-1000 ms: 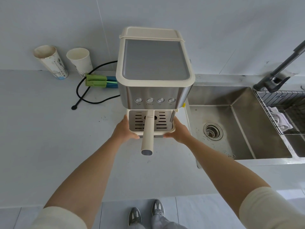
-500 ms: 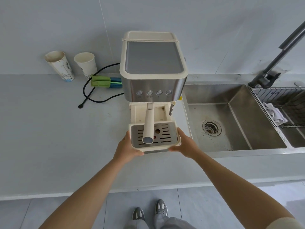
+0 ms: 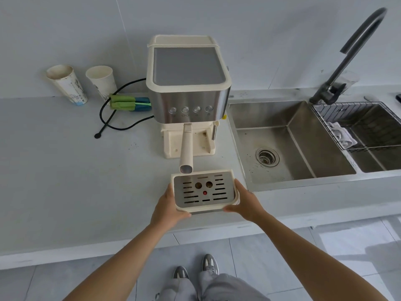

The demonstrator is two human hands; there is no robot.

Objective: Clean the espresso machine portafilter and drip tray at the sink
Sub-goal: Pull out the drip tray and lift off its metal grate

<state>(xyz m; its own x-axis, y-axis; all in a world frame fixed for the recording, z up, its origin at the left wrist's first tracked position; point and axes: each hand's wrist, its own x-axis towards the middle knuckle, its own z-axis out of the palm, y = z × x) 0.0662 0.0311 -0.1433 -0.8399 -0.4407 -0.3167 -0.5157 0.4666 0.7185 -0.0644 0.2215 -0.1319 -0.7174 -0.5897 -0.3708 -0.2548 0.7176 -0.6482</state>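
- Drip tray point(image 3: 204, 190): cream body with a slotted metal grille and a red dot at centre; now fully clear of the espresso machine point(image 3: 188, 83), held level over the front edge of the counter point(image 3: 65, 181). Half a second ago it was only partly drawn out, and a second ago it sat in the base.
- Left hand point(image 3: 167, 208): clasps the tray's left side and front corner, thumb on the rim.
- Right hand point(image 3: 244, 202): clasps the tray's right side, fingers wrapped under the front corner.
- Machine base point(image 3: 188, 144): the cream recess where the tray sat is now exposed, stained.
- Portafilter point(image 3: 187, 146): locked under the brew head, its cream handle pointing toward the person, the end just behind the tray's rear rim; unchanged.
- Sink point(image 3: 288, 144): steel basin right of the machine, strainer at the drain; dark faucet point(image 3: 347, 59) behind it.
- Wire rack point(image 3: 364, 124): across the second basin, white cloth point(image 3: 340, 133) inside.
- Two paper cups point(image 3: 82, 83): at the wall, left of the machine.
- Green and blue brushes point(image 3: 130, 103): lying by the black power cord point(image 3: 112, 114).
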